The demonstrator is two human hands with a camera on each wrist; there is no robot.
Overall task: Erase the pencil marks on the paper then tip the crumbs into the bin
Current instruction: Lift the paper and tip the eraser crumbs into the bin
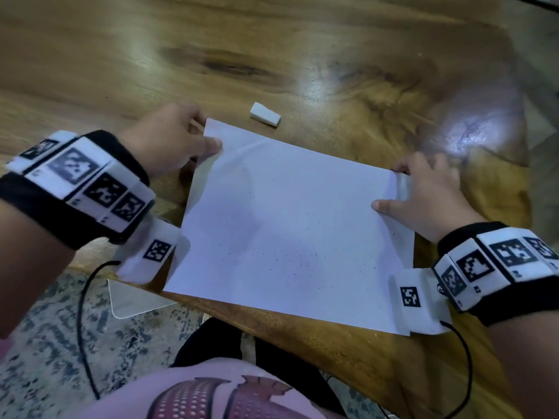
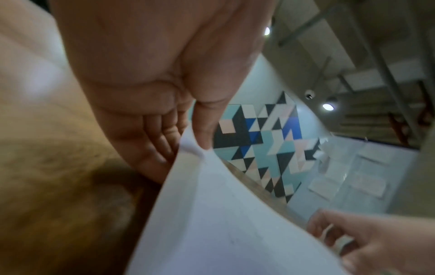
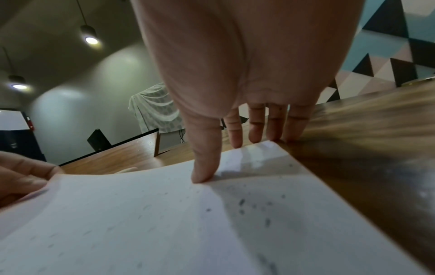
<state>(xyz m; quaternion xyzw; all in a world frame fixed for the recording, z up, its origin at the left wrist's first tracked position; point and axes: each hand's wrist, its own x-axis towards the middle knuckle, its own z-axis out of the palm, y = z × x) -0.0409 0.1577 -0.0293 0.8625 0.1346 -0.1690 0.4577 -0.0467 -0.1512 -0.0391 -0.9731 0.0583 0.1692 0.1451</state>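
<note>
A white paper (image 1: 287, 231) lies on the wooden table (image 1: 302, 55), speckled with dark eraser crumbs (image 1: 302, 261). My left hand (image 1: 208, 137) pinches the paper's far left corner between thumb and fingers and holds it raised, as the left wrist view shows (image 2: 186, 141). At the far right corner my right hand (image 1: 390, 189) has its thumb on top and its fingers behind the bent-up edge. In the right wrist view the right hand (image 3: 235, 158) presses the paper (image 3: 164, 223) with the thumb, crumbs (image 3: 242, 204) beside it. A white eraser (image 1: 265, 114) lies just beyond the paper.
The paper's near edge overhangs the table's front edge (image 1: 272, 316). Below the left corner a pale, rounded-corner thing (image 1: 133, 300) sits on the patterned floor; I cannot tell what it is. Cables hang from both wristbands. My lap is under the table edge.
</note>
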